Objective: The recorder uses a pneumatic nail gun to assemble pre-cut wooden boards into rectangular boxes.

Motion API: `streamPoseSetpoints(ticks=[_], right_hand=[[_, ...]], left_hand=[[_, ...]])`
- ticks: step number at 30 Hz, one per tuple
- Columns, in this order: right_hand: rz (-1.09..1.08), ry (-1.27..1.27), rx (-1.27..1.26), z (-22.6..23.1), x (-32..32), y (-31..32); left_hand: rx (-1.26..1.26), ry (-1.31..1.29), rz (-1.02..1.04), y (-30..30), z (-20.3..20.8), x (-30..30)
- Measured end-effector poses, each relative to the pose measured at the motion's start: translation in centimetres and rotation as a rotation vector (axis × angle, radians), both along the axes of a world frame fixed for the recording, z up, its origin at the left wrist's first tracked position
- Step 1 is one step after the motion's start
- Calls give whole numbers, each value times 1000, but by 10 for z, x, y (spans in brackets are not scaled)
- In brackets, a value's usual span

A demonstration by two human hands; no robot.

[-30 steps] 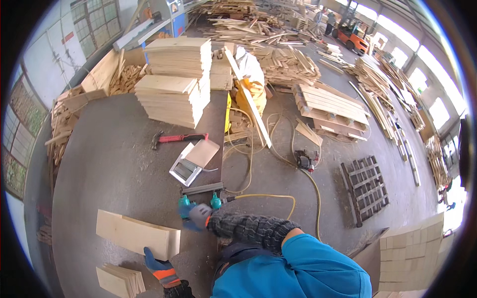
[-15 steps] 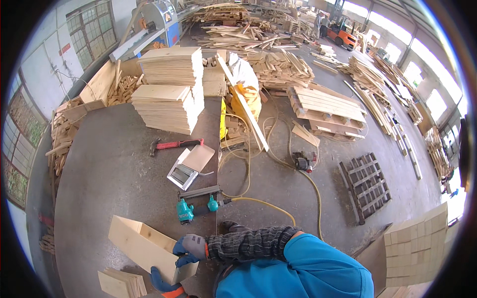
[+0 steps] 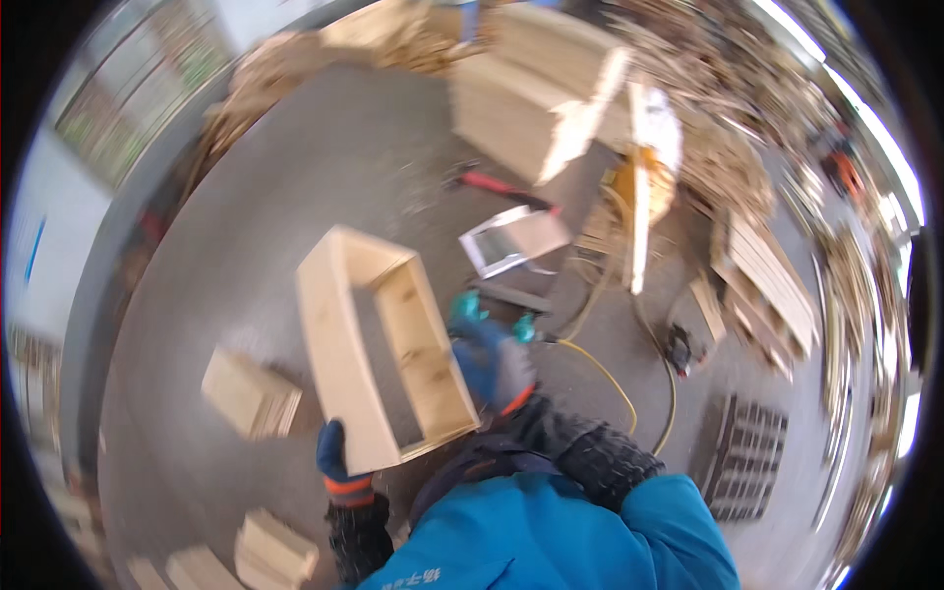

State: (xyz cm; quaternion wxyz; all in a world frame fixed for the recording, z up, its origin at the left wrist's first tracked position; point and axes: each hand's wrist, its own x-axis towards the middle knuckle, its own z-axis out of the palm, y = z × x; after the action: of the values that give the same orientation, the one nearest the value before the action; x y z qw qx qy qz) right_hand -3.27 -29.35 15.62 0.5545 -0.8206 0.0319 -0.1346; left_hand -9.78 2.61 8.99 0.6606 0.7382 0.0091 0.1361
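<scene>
An open rectangular wooden box frame [image 3: 339, 344] stands tilted in front of me, with the grey tabletop showing through it. My left hand [image 3: 339, 457], in a blue and orange glove, is closed on its near left corner; some fingers are hidden. By the frame's right side is my right hand [image 3: 500, 369], gloved in grey and blue. Motion smears its fingers, so whether it touches the frame or the nail gun is unclear. Just beyond it lies the teal nail gun [image 3: 468, 308], with a yellow hose [image 3: 600, 379] running off to the right.
On the grey table [image 3: 236, 197] are a red-handled hammer [image 3: 501, 187], a metal-edged piece with a board [image 3: 516, 241], and a tall panel stack [image 3: 526, 108]. Small board stacks [image 3: 251, 393] stand at left. A dark pallet [image 3: 747, 457] lies on the floor at right.
The view has swung left. The box frame has turned more upright, its opening now facing me. My right hand has left the frame's near end and moved toward the nail gun.
</scene>
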Motion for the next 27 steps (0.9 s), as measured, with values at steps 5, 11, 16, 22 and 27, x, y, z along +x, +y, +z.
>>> streamPoseSetpoints(ticks=[5, 11, 16, 22, 27], right_hand=[[133, 209, 416, 19, 20, -21], [200, 506, 301, -15, 31, -12], [77, 631, 196, -53, 29, -4], [47, 536, 188, -97, 33, 24], [36, 620, 320, -114, 15, 75]], left_hand=[[-879, 432, -139, -26, 79, 22], [-1035, 468, -190, 2, 8, 11], [-990, 672, -150, 23, -17, 27], [-1235, 448, -56, 49, -94, -63], [-1035, 425, 68, 12, -66, -89]])
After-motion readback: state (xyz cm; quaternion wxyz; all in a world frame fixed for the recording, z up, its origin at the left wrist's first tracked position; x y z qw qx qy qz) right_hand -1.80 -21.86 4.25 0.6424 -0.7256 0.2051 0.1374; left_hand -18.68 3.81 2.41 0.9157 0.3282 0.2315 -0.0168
